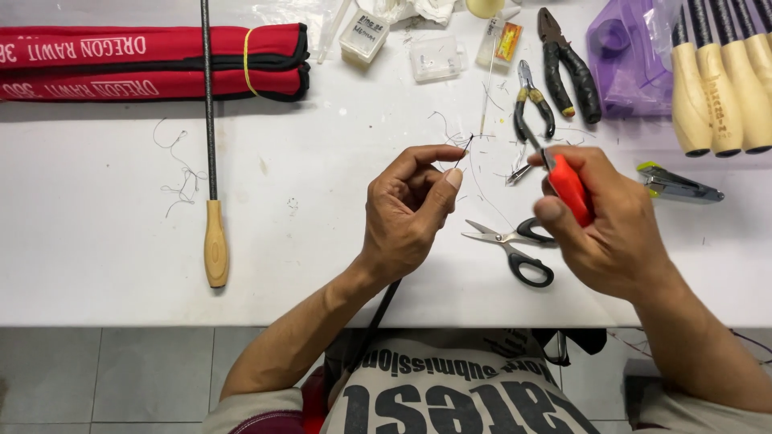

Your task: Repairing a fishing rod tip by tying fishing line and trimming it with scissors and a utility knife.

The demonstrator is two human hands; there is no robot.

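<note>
My left hand (410,209) pinches the thin dark tip of a slim black rod (384,309) that runs down past my wrist toward my lap; the tip pokes out above my forefinger. My right hand (607,221) grips a small tool with a red handle (571,189), its thin metal end pointing up and left toward the rod tip. The two hands are a short gap apart above the white table (322,241).
Black-handled scissors (515,245) lie between my hands. Small pliers (532,104), larger black pliers (571,68), a clipper (675,185), wooden handles (724,88), a long rod with a wooden grip (211,161), red rolled pouches (153,60) and clear boxes (438,56) surround them.
</note>
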